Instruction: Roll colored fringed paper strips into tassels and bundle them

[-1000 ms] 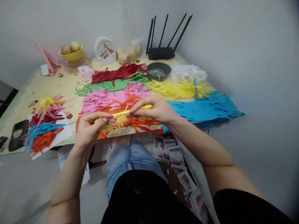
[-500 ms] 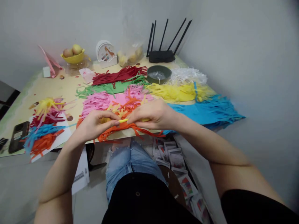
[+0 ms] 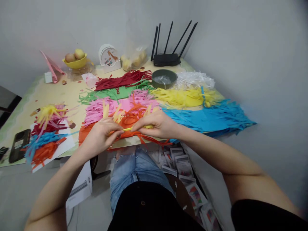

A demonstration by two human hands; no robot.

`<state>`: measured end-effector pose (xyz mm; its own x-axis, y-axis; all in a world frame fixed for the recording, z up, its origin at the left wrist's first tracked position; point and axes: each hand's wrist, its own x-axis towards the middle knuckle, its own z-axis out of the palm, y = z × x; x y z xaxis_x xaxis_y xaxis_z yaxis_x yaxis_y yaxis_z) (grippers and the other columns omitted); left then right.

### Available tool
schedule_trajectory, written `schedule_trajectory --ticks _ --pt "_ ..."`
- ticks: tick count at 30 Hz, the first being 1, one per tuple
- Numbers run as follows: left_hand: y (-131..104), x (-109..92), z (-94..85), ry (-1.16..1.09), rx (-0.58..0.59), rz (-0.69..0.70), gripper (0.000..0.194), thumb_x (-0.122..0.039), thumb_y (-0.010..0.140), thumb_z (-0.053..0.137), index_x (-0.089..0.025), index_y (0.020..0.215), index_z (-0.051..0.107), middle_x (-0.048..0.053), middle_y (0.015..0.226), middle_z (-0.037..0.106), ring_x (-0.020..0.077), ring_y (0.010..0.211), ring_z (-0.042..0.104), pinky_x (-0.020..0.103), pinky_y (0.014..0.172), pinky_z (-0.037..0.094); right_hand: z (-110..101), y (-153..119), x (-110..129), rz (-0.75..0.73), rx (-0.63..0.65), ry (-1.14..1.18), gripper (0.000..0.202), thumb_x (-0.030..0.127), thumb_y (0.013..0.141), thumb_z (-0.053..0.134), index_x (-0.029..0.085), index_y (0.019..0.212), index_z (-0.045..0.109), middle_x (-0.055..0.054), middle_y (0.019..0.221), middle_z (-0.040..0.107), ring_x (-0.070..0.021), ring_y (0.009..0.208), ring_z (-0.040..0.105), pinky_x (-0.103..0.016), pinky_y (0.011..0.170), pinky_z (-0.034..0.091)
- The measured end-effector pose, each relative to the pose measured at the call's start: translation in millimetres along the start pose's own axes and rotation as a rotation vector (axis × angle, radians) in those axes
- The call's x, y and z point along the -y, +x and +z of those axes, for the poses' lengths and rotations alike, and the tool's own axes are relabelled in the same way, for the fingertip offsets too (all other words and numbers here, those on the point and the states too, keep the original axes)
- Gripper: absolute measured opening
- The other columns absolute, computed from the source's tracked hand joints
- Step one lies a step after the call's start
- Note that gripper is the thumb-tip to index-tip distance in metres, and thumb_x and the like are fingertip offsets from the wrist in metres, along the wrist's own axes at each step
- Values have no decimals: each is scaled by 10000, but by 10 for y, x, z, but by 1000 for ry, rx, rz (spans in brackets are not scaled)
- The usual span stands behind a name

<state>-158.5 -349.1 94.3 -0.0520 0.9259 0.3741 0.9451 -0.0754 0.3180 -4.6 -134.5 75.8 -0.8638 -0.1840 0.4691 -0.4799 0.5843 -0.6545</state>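
Observation:
My left hand [image 3: 106,132] and my right hand [image 3: 159,124] both pinch a yellow paper tassel [image 3: 127,129], its thin twisted middle stretched between them. Pale yellow fringe strips [image 3: 117,115] stick out beyond my fingers. Most of the tassel's ends are hidden by the hands. Just beneath lies orange fringed paper [image 3: 90,131], with some strips hanging over the table edge. Behind that, pink fringed paper [image 3: 96,109] is spread out. To the right of my right hand is blue fringed paper [image 3: 204,118].
Finished-looking tassels [image 3: 47,134] lie on white paper at left, beside a phone [image 3: 20,146]. Green [image 3: 122,93], dark red [image 3: 125,79], yellow [image 3: 184,98] and white fringe [image 3: 194,79] surround a dark round bowl [image 3: 164,86]. A router [image 3: 167,59] and fruit bowl [image 3: 75,62] stand behind.
The left hand has turned slightly, its knuckles more upward, and more pale yellow strips show behind it. Both hands still pinch the tassel. The camera view has shifted a little.

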Motion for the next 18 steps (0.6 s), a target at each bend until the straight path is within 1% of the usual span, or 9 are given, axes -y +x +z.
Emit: schedule_trajectory --ticks 2,3,4,6,8,10,13,16,18 --pt "6 25 10 216 -91 94 180 -175 962 572 -207 908 741 24 786 765 176 798 704 400 963 533 -76 82 4 151 50 147 336 270 910 680 187 1235 708 -48 1106 789 -136 962 743 -206 814 533" --pt "14 37 16 330 -151 159 178 -145 951 581 -225 948 741 11 822 778 181 851 717 466 1070 479 -110 138 -1 223 62 221 406 330 915 681 183 1293 675 -58 1152 776 -147 1001 733 -221 835 531" --pt "23 50 22 430 -213 235 190 -124 937 600 -243 993 738 -2 871 791 185 908 726 514 1145 414 -133 199 -13 282 76 288 435 377 921 673 170 1303 666 -65 1155 771 -150 998 725 -229 832 526" --pt "41 77 35 562 -327 363 242 -108 909 649 -265 1077 725 -19 983 803 189 998 733 529 1204 350 -131 311 -48 362 135 414 366 412 937 645 132 1158 727 -61 1023 784 -130 859 704 -223 753 502" --pt "50 111 48 614 -418 414 289 -110 894 681 -272 1131 716 -15 1057 801 200 1054 734 516 1210 348 -58 387 -88 402 196 553 309 416 908 677 118 945 751 -43 870 771 -105 727 648 -222 694 469" --pt "52 157 66 602 -468 389 333 -110 892 688 -288 1173 710 -5 1084 799 216 1094 729 531 1219 324 57 416 -115 430 174 726 285 412 847 745 127 854 724 -28 793 754 -100 690 626 -229 685 462" --pt "61 225 123 584 -552 347 377 -105 868 715 -304 1188 712 -1 1043 806 228 1112 722 540 1217 307 222 414 -118 448 14 893 311 405 751 841 143 847 703 -18 756 746 -110 709 655 -242 718 486" --pt "103 231 226 529 -654 286 351 -77 842 722 -292 1118 735 -6 961 810 223 1082 725 511 1185 352 311 426 -87 392 -134 928 308 404 753 853 146 854 717 -11 735 741 -114 715 684 -248 745 514" --pt "146 180 307 375 -724 179 314 -57 844 702 -276 1063 747 -3 929 805 210 1044 731 493 1159 388 329 461 -64 311 -189 954 271 389 782 836 151 860 733 -13 748 748 -116 726 699 -254 763 538"
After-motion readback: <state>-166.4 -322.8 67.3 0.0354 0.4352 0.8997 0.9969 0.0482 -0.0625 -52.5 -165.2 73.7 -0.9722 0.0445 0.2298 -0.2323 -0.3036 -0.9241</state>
